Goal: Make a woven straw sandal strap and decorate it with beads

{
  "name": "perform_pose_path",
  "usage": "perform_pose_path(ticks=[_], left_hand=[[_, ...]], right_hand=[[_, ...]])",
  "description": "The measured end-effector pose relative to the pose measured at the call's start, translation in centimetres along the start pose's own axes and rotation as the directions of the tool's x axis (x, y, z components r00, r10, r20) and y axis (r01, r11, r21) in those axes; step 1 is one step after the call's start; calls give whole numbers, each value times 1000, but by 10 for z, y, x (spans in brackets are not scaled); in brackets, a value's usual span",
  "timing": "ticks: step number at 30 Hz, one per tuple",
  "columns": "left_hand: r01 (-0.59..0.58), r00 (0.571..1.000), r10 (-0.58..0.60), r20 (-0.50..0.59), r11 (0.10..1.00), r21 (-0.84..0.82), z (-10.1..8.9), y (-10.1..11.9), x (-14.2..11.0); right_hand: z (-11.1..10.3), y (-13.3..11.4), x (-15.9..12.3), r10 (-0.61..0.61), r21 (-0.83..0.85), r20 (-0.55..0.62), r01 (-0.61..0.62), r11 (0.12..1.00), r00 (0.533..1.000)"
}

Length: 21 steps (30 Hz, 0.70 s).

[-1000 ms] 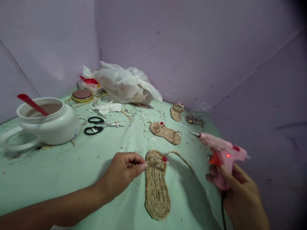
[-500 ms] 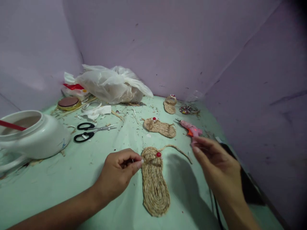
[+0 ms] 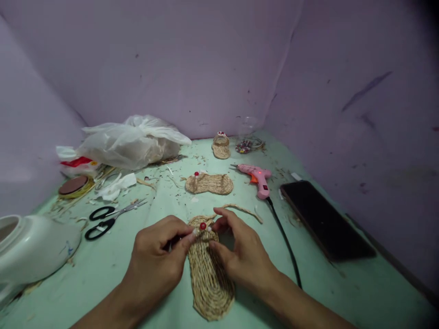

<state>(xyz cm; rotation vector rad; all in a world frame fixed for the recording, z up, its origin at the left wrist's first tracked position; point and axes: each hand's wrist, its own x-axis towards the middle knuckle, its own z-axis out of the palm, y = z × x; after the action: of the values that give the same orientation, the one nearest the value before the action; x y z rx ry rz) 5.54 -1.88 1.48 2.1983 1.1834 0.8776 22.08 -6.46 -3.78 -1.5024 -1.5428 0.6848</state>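
A woven straw slipper sole (image 3: pixel 209 292) lies lengthwise before me, with a narrow strap across its far part. On the strap sits a red bead (image 3: pixel 203 226), flanked by small white beads. My left hand (image 3: pixel 159 251) pinches a white bead (image 3: pixel 195 232) at the sole's left edge between thumb and forefinger. At the right edge is my right hand (image 3: pixel 243 249), thumb and fingers apart beside the strap; whether its fingertips touch the sole I cannot tell. A loose straw cord (image 3: pixel 243 209) trails right from the sole's far end. The pink glue gun (image 3: pixel 255 173) lies on the table beyond.
Farther back lie a second straw sole (image 3: pixel 214 183) and a small finished slipper (image 3: pixel 221 148). Scissors (image 3: pixel 109 217) and a white pot (image 3: pixel 37 251) stand left, a plastic bag (image 3: pixel 132 144) behind. A phone (image 3: pixel 325 221) and the glue gun's black cord (image 3: pixel 284 242) are right.
My right hand has let go of the glue gun, now on the table, and moved left to the sole. My left hand still pinches at the strap. The view has turned right.
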Motion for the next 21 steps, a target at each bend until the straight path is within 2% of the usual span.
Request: perform_pose_path(ticks=[5, 17, 19, 21], left_hand=[[-2, 1000, 0, 31, 998, 65, 1, -5, 2], [24, 998, -26, 49, 999, 38, 2, -4, 1], [81, 995, -80, 61, 997, -8, 0, -1, 2], [186, 979, -176, 101, 978, -95, -3, 2, 3]], right_hand=[[0, -1, 0, 8, -41, 30, -7, 999, 1000], [2, 1, 0, 14, -57, 34, -12, 998, 999], [1, -1, 0, -34, -38, -28, 33, 999, 999], [-3, -6, -1, -168, -38, -148, 164, 986, 975]])
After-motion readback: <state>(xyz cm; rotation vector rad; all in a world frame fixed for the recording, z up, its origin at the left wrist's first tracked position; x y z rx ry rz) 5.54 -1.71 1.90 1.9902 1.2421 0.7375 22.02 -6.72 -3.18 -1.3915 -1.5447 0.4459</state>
